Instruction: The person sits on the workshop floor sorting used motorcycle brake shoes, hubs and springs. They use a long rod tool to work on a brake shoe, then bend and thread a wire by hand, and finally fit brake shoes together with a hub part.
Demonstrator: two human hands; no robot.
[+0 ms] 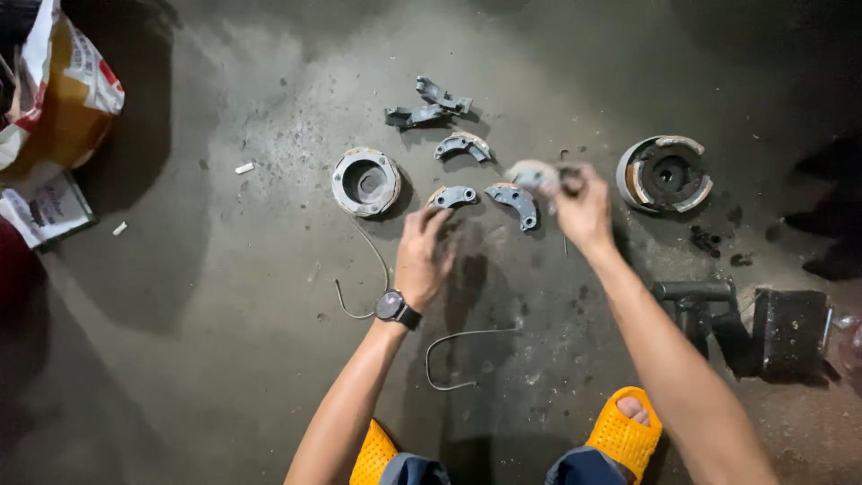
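Left hand [424, 256] hovers open over a curved shoe [452, 196] on the floor [224, 296]; my right hand [584, 208], lifted, pinches a blurred rag [532, 174]. Other shoes [514, 201] lie spread between hub [365, 181] and drum [664, 173], each separately within reach.

My right hand [584, 205] grips a pale, dusty curved shoe piece [532, 173], held off the concrete and blurred, so I cannot make out its detail. My left hand [422, 256] reaches down with spread fingers, its fingertips at a grey, arc-shaped shoe [452, 196] that lies flat on the floor, arch upward. Just beside it to the right lies a matching curved shoe [514, 201], flat, bending downward at its right end, below the piece in my right hand.
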